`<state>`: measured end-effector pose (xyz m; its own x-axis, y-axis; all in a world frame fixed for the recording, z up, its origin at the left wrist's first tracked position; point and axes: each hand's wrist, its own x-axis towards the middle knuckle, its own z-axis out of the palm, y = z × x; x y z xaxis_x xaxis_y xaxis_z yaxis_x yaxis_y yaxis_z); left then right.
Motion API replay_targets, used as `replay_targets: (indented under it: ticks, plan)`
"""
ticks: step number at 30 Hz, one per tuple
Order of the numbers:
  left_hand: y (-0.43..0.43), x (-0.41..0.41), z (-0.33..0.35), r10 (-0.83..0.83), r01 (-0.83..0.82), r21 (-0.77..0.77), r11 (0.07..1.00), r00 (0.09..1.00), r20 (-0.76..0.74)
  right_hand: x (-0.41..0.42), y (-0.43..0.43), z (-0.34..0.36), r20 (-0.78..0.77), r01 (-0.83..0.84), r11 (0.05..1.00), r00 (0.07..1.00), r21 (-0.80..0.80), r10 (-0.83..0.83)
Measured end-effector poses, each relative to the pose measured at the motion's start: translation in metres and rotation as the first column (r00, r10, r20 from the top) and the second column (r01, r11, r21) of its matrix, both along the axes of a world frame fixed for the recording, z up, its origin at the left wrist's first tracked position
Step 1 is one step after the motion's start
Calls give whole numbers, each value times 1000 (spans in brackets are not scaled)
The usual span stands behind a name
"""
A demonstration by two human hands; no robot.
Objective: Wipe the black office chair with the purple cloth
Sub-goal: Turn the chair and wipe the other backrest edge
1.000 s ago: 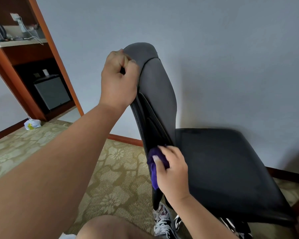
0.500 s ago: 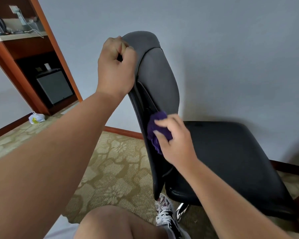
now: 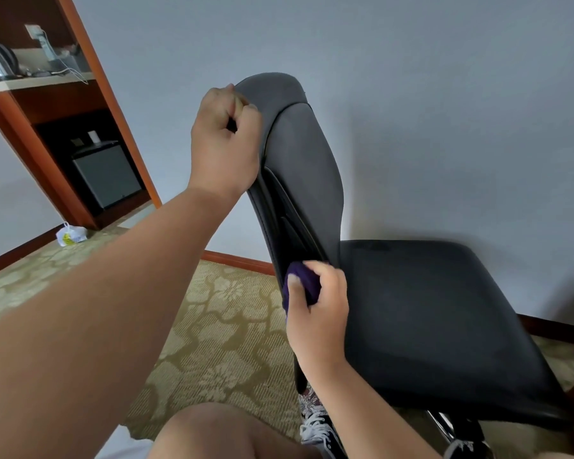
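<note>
Purple cloth (image 3: 301,283) bunched under right hand (image 3: 318,313) fingers, back down at base of chair (image 3: 428,313) backrest edge after reaching mid-height half a second ago. Left hand (image 3: 224,150) still fisted on top edge, steadying. Wiping strokes ongoing; seat apparently not yet done.

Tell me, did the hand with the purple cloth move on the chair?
Yes. The right hand with the purple cloth slid back down the backrest: half a second ago it was mid-back, now it is low, near the seat.
</note>
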<state>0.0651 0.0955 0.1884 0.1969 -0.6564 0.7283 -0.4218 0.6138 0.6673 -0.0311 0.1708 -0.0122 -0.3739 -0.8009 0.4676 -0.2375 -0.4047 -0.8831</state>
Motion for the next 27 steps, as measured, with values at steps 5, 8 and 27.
replay_targets:
  ticks: [5,8,27]
  plan:
    - [1,0,0,37,-37,13,999,999,0,8,-6,-7,-48,7,990,999,-139,-14]
    - [0,0,-2,34,-34,-2,999,999,5,6,-3,-68,-198,-35,996,980,-81,19]
    - [1,-3,-1,26,-26,-59,998,1000,7,23,4,14,454,-152,981,887,120,82]
